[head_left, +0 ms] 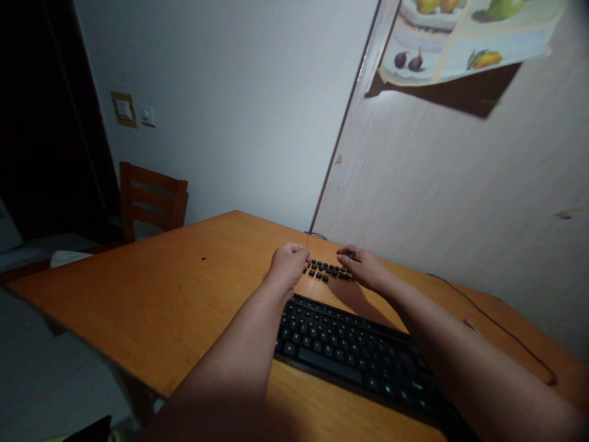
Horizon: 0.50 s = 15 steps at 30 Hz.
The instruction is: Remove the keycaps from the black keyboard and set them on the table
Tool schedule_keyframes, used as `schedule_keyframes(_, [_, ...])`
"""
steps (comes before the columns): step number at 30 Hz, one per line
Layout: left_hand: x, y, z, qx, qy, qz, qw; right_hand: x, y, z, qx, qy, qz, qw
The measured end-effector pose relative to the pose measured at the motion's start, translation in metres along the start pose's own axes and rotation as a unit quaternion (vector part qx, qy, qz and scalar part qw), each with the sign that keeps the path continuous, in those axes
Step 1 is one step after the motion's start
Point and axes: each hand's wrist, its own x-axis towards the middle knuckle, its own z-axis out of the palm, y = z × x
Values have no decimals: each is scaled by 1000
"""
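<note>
A black keyboard (331, 362) lies on the wooden table beneath my forearms; small pale spots show along its upper rows, while its lower rows carry lettered caps. Beyond its far edge, loose black keycaps (319, 268) are laid out in rough rows. At the left end of these rows is my left hand (288, 267), its fingers curled closed; whatever they hold, if anything, is hidden. My right hand (363, 268) hovers at the right end of the rows, with a small dark keycap (351, 254) pinched between thumb and fingers.
One small dark piece (203, 258) lies apart on the left of the wooden table (151, 307). A black cable (501, 328) curves along the right side. Behind are a wall, a board with a fruit picture (460, 43), and a wooden chair (151, 199) at the left.
</note>
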Motion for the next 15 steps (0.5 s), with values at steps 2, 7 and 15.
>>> schedule_keyframes(2, [0,0,0,2,-1,2,1000,-11,-4,-12,76,17,15,997])
schedule_keyframes(7, [-1,-1,1,14,-22,6,1000,-50,-22,-35,198,22,46,979])
schedule_keyframes(15, [-7,-1,3,67,-49,12,996,-95,-35,-34,326,-142,74,932])
